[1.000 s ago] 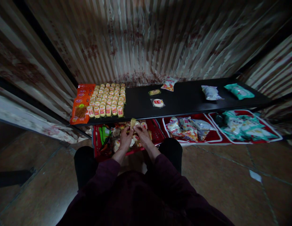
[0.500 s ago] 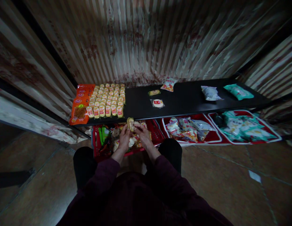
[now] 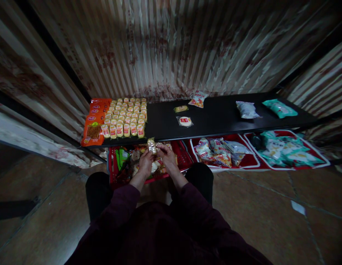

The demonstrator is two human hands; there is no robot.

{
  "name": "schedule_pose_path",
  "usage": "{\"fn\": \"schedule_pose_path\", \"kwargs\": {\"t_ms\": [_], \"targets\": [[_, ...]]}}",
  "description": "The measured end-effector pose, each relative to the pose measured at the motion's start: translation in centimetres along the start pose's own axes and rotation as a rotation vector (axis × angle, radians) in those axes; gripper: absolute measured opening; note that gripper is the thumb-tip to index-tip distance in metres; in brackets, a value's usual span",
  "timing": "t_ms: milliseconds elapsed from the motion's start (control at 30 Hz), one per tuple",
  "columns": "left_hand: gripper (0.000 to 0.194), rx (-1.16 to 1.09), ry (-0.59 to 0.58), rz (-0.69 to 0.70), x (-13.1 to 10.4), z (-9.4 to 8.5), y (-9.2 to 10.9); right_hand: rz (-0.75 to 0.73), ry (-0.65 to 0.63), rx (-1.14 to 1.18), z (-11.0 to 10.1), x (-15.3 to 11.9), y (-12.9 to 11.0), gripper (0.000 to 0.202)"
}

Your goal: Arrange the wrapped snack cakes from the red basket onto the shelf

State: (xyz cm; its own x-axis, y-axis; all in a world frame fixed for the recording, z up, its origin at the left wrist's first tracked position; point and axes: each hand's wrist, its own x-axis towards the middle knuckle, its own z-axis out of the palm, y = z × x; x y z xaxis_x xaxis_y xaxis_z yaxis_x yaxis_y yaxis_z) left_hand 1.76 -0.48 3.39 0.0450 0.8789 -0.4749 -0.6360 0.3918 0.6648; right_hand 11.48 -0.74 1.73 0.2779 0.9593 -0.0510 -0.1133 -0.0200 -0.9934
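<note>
Apparently snack packet [image 3: 152, 145] between fingers [image 3: 159, 146]

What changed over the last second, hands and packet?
Both hands lifted a small snack packet from just above the red basket toward the shelf's front edge. The left hand holds it from below, and the right hand has its fingertips at its right side. The packet turned from edge-on to face-on. The rows of packets on the black shelf and the trays below are unchanged.

Left hand [image 3: 145, 162] and right hand [image 3: 167, 154] raised together, fingers pinched
</note>
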Motion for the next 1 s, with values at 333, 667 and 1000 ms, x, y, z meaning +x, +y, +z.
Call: {"fn": "schedule_pose_path", "kwargs": {"t_ms": [333, 667, 1000], "targets": [[0.007, -0.131, -0.028, -0.067, 0.8, -0.1, -0.4, 0.007, -0.015, -0.055, 0.1, -0.2, -0.2, 0.027], [0.009, -0.1, -0.025, -0.064, 1.0, 0.5, -0.5, -0.154, 0.016, -0.249, -0.2, -0.3, -0.8, 0.025], [0.002, -0.078, 0.033, -0.219, 2.3, 0.2, -1.4, -0.35, 0.018, -0.464, -0.3, -0.5, -1.5, 0.023]]}}
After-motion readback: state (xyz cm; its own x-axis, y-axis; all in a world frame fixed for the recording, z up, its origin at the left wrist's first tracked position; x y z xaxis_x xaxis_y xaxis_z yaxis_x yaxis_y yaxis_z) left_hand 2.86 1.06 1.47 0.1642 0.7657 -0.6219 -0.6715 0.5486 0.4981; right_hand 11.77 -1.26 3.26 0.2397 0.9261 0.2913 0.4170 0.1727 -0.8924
